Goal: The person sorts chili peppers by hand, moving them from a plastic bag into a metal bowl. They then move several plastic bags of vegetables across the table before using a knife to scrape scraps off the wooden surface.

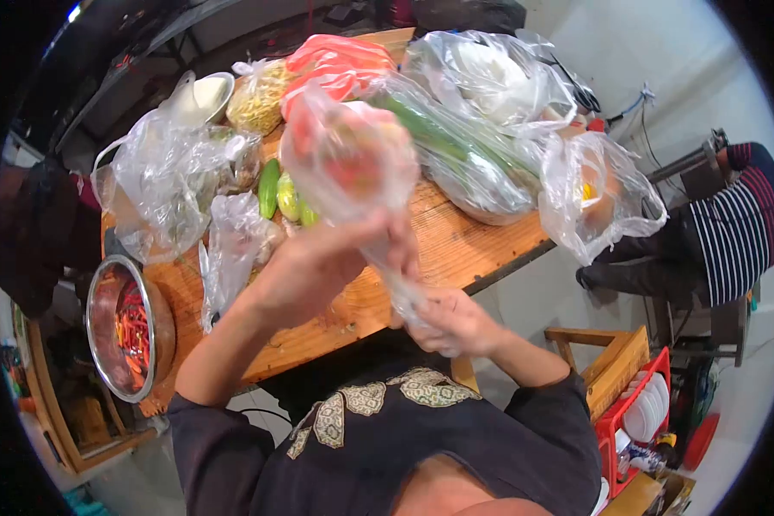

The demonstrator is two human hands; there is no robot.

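A clear plastic bag [353,159] with blurred reddish and pale contents is held up over the wooden table [443,245]. My left hand [353,249] is closed around the bag's neck, just below the bulging part. Lower and to the right, my right hand [451,320] grips the bag's long, gathered tail. Motion smears the bag, so what is inside cannot be made out. Behind it lie a green cucumber [269,187] and a pale green vegetable [287,198]. Close to my left forearm rests a crumpled clear bag [232,236].
A steel bowl [150,331] of red chilies sits at the table's left edge. Bagged green vegetables [464,142], a red-striped bag [340,58] and other plastic bags crowd the back. A person in a striped top [735,228] stands right, near a red dish rack [611,430].
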